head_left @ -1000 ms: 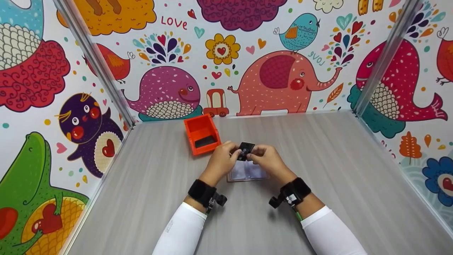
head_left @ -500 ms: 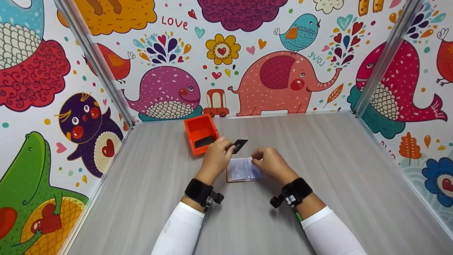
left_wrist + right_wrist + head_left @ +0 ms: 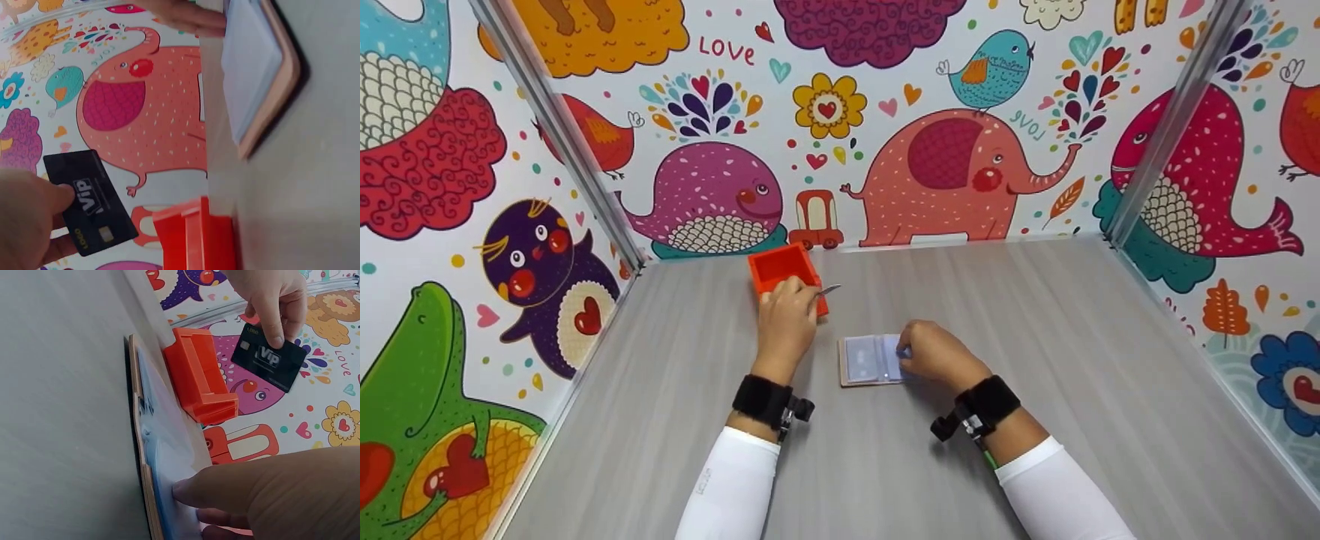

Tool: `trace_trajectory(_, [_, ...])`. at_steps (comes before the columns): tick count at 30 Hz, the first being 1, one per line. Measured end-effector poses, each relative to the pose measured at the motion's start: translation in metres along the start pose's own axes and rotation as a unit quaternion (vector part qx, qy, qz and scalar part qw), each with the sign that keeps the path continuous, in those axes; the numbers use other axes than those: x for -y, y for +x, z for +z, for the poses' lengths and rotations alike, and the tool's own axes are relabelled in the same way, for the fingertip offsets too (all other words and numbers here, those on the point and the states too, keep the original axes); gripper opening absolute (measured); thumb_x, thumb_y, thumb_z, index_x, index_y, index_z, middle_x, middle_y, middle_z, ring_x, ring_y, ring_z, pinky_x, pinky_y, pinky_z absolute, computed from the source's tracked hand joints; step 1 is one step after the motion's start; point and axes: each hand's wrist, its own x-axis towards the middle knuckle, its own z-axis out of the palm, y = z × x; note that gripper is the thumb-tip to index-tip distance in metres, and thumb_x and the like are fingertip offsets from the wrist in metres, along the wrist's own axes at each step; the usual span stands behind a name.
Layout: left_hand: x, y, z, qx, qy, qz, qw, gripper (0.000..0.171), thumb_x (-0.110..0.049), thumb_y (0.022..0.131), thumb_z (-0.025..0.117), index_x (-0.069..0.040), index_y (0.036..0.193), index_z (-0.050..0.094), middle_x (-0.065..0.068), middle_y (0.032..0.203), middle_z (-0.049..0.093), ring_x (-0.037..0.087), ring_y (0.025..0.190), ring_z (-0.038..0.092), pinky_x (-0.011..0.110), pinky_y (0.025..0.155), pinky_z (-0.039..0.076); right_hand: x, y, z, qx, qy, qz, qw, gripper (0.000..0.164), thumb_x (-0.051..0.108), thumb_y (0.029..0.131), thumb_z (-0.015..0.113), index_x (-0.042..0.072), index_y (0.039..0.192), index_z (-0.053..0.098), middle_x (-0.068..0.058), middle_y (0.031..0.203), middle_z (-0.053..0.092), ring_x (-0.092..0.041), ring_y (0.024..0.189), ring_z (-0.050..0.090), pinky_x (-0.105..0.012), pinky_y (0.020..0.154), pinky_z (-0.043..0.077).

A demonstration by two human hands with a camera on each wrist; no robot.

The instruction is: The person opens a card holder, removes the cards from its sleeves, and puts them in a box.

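Observation:
My left hand (image 3: pixel 787 319) pinches a black card (image 3: pixel 90 202) with "Vip" lettering and a gold chip between thumb and fingers. In the head view the hand overlaps the near part of the orange bin (image 3: pixel 780 262), and the card (image 3: pixel 828 289) shows nearly edge-on. A small card holder (image 3: pixel 864 360) with clear plastic sleeves and a tan cover lies spread on the table. My right hand (image 3: pixel 937 352) rests on its right-hand page. In the right wrist view, the right thumb (image 3: pixel 191 492) touches the plastic sleeve (image 3: pixel 169 461), with the other fingers beside it.
The grey wood-grain table (image 3: pixel 1035 322) meets printed cartoon walls (image 3: pixel 825 45) at the back and both sides. Metal posts (image 3: pixel 1174 135) stand at the back corners. The bin lies behind and left of the card holder.
The right hand has let go of the card and come down onto the right-hand page. The left hand has carried the card leftward, over to the orange bin.

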Motion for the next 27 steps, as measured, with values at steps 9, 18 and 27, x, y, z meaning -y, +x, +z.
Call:
trace_trajectory(9, [0.023,0.002,0.009,0.000,0.084,-0.014,0.9964,0.014,-0.005,0.101,0.076,-0.005,0.109,0.088,0.013,0.102,0.069,0.034,0.104,0.067,0.048,0.085,0.042,-0.002,-0.001,0.002,-0.012,-0.009,-0.029,0.999,0.020,0.001,0.089,0.084,-0.005,0.108,0.086,-0.016,0.112,0.078,-0.030,0.105,0.076,-0.049,0.096,0.066])
trace_trajectory(18, [0.028,0.010,0.021,0.039,0.128,-0.028,0.9907,0.021,-0.001,0.101,0.067,-0.001,0.106,0.088,0.018,0.108,0.073,0.038,0.108,0.068,0.051,0.090,0.044,-0.004,0.001,0.002,-0.022,-0.029,-0.054,0.998,0.015,0.001,0.086,0.086,-0.003,0.101,0.087,-0.016,0.104,0.078,-0.033,0.099,0.074,-0.052,0.093,0.064])
trace_trajectory(27, [0.026,0.017,0.033,0.108,0.134,-0.050,0.9838,0.026,-0.005,0.104,0.062,-0.002,0.106,0.088,0.019,0.113,0.076,0.038,0.111,0.068,0.054,0.097,0.043,-0.002,0.000,0.000,-0.009,-0.019,-0.033,0.999,0.019,0.003,0.091,0.085,-0.004,0.108,0.085,-0.016,0.110,0.078,-0.032,0.105,0.075,-0.051,0.096,0.065])
